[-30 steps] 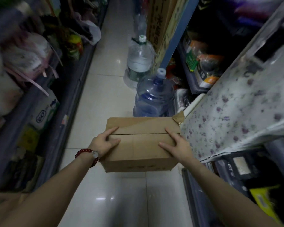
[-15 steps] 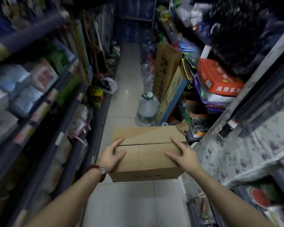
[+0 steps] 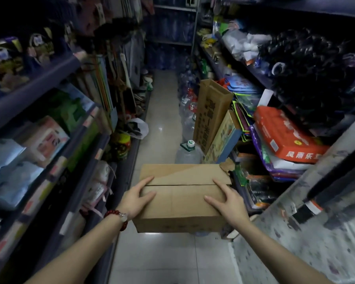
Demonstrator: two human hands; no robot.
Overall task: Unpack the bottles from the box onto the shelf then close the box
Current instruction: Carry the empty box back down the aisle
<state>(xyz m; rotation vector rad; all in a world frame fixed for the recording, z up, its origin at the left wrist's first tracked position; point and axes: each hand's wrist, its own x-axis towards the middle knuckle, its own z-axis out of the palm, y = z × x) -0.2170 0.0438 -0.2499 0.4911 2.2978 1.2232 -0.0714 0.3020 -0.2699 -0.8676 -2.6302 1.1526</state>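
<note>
A brown cardboard box [image 3: 180, 203] hangs in the air over the aisle floor, its top flaps folded shut along a middle seam. A torn flap sticks up at its far right corner. My left hand [image 3: 134, 198], with a red bead bracelet at the wrist, grips the box's left edge, thumb and forefinger spread on the top. My right hand [image 3: 229, 201] grips the right edge the same way. Whatever is inside the box is hidden.
Stocked shelves line the narrow tiled aisle: a left shelf [image 3: 35, 87] and a right shelf [image 3: 275, 128]. A large water jug [image 3: 188, 153], a tall carton [image 3: 212, 111] and several bottles stand ahead on the right. A flowered cloth [image 3: 307, 238] covers a surface at near right.
The view has lifted from the floor to look down the aisle. Both hands keep the same hold on the box, which stays level in front of me.
</note>
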